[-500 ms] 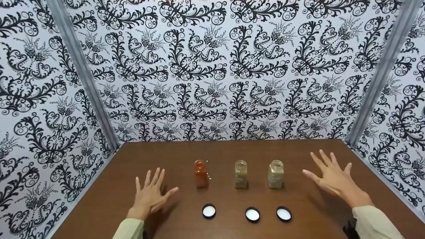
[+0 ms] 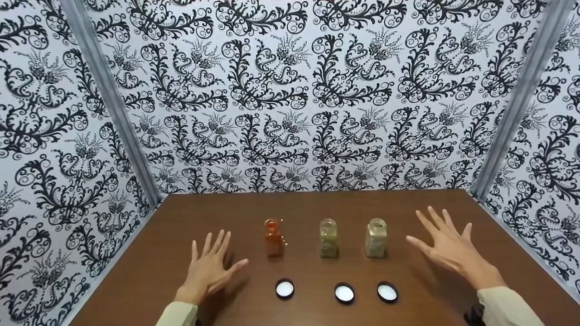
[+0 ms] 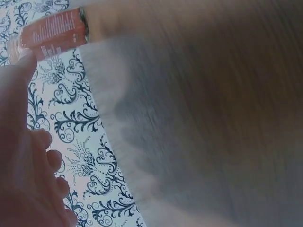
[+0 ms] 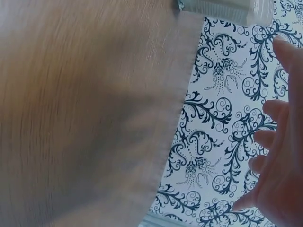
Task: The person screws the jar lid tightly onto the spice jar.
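Observation:
Three small square glass jars without lids stand in a row on the brown table (image 2: 299, 203). The left jar (image 2: 273, 240) holds red-orange powder, the middle jar (image 2: 328, 242) greenish powder, the right jar (image 2: 376, 241) pale grey-green powder. Nearer the front, three black lids (image 2: 284, 288) lie with their white insides up. My left hand (image 2: 209, 267), fingers spread, hovers left of the red-orange jar and holds nothing. Right of the pale jar, my right hand (image 2: 455, 251) is also spread with nothing in it. The left wrist view shows the red-orange jar (image 3: 54, 33) beyond the thumb.
White wallpaper (image 2: 281, 95) with black scrolls covers the walls around the table, with grey strips (image 2: 108, 95) at the corners. A few small pale specks (image 2: 284, 241) lie beside the red-orange jar. Both sleeves (image 2: 507, 305) are pale.
My right hand has shifted a little to the left. My left hand has moved slightly to the right. The jars and lids stay in place.

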The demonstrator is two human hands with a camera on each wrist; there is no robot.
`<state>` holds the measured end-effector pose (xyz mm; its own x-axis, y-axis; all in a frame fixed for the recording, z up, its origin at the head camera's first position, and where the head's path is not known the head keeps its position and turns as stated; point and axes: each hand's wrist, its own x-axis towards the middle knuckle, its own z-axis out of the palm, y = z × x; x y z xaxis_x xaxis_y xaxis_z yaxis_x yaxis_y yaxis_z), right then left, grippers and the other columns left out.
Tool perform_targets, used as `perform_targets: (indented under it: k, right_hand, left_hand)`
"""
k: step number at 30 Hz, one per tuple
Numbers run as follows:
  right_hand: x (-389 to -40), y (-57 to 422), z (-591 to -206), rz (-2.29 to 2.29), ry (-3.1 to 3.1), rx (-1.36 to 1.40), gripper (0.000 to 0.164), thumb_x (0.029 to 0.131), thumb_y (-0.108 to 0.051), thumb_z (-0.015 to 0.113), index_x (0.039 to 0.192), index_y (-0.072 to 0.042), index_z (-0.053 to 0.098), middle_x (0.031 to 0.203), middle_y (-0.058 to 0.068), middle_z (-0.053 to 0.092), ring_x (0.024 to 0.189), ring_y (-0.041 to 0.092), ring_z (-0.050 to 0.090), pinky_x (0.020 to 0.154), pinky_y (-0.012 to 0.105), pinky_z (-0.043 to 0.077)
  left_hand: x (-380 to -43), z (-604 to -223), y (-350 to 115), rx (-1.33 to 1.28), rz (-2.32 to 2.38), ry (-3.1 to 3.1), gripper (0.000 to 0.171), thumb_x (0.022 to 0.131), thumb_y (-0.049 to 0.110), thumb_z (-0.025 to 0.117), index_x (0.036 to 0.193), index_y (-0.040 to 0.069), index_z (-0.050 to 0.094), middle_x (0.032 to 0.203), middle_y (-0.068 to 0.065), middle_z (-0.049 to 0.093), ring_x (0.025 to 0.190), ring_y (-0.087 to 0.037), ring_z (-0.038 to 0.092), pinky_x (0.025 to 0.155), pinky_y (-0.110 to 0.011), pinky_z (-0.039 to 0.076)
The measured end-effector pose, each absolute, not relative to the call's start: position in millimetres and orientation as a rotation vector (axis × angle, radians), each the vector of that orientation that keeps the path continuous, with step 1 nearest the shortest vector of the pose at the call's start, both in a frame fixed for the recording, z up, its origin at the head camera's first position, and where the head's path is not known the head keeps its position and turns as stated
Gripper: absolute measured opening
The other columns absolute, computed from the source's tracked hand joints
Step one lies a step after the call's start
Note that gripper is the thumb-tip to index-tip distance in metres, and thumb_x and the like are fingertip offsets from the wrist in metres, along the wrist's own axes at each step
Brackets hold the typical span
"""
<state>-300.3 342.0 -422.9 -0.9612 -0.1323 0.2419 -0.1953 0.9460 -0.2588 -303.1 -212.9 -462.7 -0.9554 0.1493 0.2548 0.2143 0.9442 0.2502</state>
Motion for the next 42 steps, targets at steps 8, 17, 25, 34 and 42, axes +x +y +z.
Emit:
perform_targets:
  k: [8, 17, 25, 34, 42]
  right_hand:
    - [-294, 333, -425, 0.427, -2.841, 0.306, 0.084, 0.096, -0.064, 0.049, 0.161, -0.018, 0.020, 0.166, 0.024, 0.013, 0.150, 0.054, 0.006, 0.103, 0.083, -0.011]
    - [-288, 321, -423, 0.430, -2.789, 0.357, 0.082, 0.095, -0.059, 0.055, 0.160, -0.019, 0.025, 0.165, 0.023, 0.018, 0.150, 0.052, 0.012, 0.104, 0.084, -0.006]
    - [-285, 310, -417, 0.452, -2.765, 0.402, 0.080, 0.095, -0.057, 0.057, 0.160, -0.022, 0.026, 0.166, 0.020, 0.017, 0.150, 0.052, 0.015, 0.107, 0.082, -0.003]
    - [-284, 297, -418, 0.466, -2.772, 0.442, 0.081, 0.094, -0.060, 0.058, 0.159, -0.024, 0.026, 0.167, 0.019, 0.017, 0.150, 0.051, 0.015, 0.110, 0.079, -0.003]
    - [-277, 281, -420, 0.482, -2.713, 0.497, 0.079, 0.093, -0.057, 0.061, 0.157, -0.020, 0.033, 0.166, 0.017, 0.022, 0.150, 0.049, 0.019, 0.114, 0.075, 0.002]
  left_hand:
    - [-298, -464, -209, -0.299, -0.419, -2.846, 0.090, 0.092, 0.067, 0.051, 0.159, 0.011, 0.026, 0.165, -0.012, 0.027, 0.153, -0.042, 0.019, 0.120, -0.066, -0.003]
    - [-293, -466, -208, -0.314, -0.496, -2.865, 0.091, 0.092, 0.068, 0.052, 0.159, 0.012, 0.027, 0.165, -0.011, 0.028, 0.153, -0.041, 0.018, 0.119, -0.067, -0.005]
    - [-294, -463, -204, -0.334, -0.544, -2.848, 0.090, 0.091, 0.066, 0.054, 0.158, 0.010, 0.029, 0.164, -0.012, 0.030, 0.153, -0.043, 0.020, 0.119, -0.069, -0.004]
    - [-296, -459, -198, -0.306, -0.618, -2.887, 0.089, 0.092, 0.064, 0.055, 0.159, 0.014, 0.026, 0.165, -0.010, 0.030, 0.153, -0.043, 0.019, 0.117, -0.071, -0.006]
    - [-293, -459, -192, -0.250, -0.835, -2.929, 0.097, 0.090, 0.066, 0.059, 0.161, 0.016, 0.016, 0.168, -0.009, 0.020, 0.151, -0.046, 0.021, 0.118, -0.071, 0.004]
